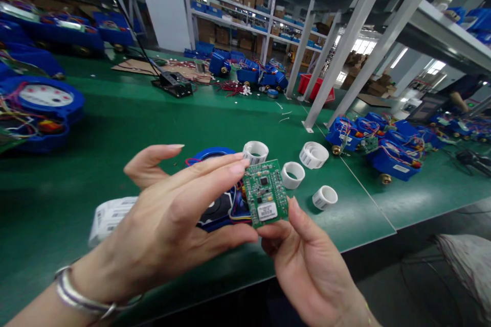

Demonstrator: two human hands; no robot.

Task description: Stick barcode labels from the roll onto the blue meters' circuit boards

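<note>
Green board (266, 193) in the head view, held up off the worktop (172, 122), between both hands. Right hand (314, 265) pinches its lower right corner, thumb on the near edge, fingers tucked under. Left hand (172, 214) curves round the left edge, fingertips at upper corner, thumb by lower; can't tell if it grips or only steadies. Edge hold probably keeps fingers off the chips (264, 181); it leaves the label (267, 210) facing up. Small rolls (293, 174) sit just beyond, likely grouped for reach; large roll (111, 217) is partly behind left hand. Blue housing (215, 151) mostly masked by left hand and board; can't tell if its wires (241, 218) join the board. Board's underside hidden. Label print too small to read reliably.
</note>
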